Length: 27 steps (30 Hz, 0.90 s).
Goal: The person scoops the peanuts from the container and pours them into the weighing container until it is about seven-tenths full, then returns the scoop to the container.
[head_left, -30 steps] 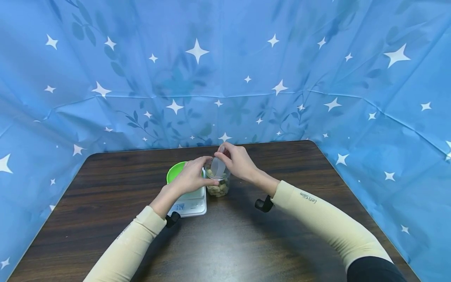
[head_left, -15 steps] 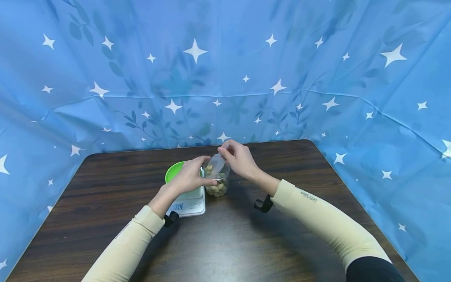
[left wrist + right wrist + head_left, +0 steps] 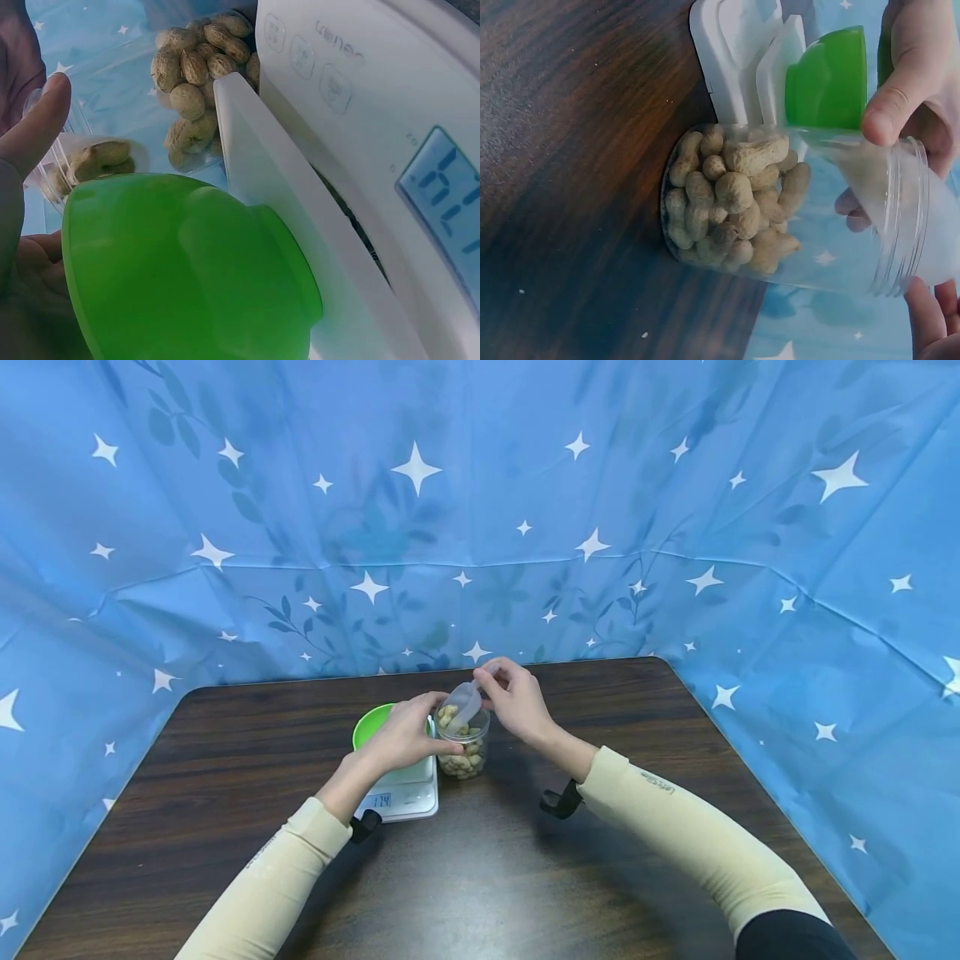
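Note:
A clear plastic jar (image 3: 840, 274) of peanuts (image 3: 733, 193) stands on the table. My left hand (image 3: 407, 733) grips it near the threaded rim, thumb on the near side and fingers around the back. My right hand (image 3: 516, 700) pinches the handle of a translucent scoop (image 3: 465, 697), whose bowl slants down into the jar's mouth. In the left wrist view, a few peanuts (image 3: 101, 159) show at the scoop's bowl, apart from the pile below. Just left of the jar, a green bowl (image 3: 187, 262) sits on a white kitchen scale (image 3: 412, 803), partly hidden by my left hand.
The dark wooden table (image 3: 480, 877) extends to both sides and in front of the jar. A blue curtain (image 3: 480, 510) with white stars hangs behind its far edge. The scale's lit display (image 3: 381, 800) faces me.
My right hand has moved slightly to the right and tilted the scoop from nearly upright to a slant, with its bowl at the jar's mouth. The left hand keeps its grip on the jar.

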{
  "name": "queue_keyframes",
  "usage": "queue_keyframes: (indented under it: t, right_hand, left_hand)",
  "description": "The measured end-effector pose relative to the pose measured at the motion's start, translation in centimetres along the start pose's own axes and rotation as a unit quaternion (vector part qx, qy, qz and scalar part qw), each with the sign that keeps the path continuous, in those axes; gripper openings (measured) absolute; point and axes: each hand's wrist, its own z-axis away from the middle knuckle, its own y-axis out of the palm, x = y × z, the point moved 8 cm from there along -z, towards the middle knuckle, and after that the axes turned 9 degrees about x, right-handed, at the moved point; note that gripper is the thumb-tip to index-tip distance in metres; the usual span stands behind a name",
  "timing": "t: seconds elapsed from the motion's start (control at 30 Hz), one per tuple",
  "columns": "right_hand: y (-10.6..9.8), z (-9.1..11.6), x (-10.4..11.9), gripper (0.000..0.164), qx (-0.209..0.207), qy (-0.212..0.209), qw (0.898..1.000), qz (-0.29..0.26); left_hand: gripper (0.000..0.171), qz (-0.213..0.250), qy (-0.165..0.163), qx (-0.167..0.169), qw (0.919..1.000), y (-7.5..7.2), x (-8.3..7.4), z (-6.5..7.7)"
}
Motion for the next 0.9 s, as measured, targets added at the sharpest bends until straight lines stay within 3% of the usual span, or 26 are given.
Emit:
queue_keyframes:
  t: [0.17, 0.53, 0.9]
  right_hand:
    - [-0.5, 0.4, -0.7, 0.027, -0.023, 0.003, 0.997, -0.067]
    - [-1.4, 1.9, -2.4, 0.023, -0.1, 0.024, 0.984, -0.148]
    - [-1.6, 2.2, -3.2, 0.022, -0.112, 0.022, 0.972, -0.206]
  left_hand:
    - [0.084, -0.006, -0.002, -0.001, 1.0, 0.0, 0.0, 0.0]
    - [0.088, -0.016, -0.006, -0.004, 0.9998, -0.1, -0.1, 0.1]
    - [0.089, -0.018, -0.011, 0.0, 0.9998, 0.0, 0.0, 0.0]
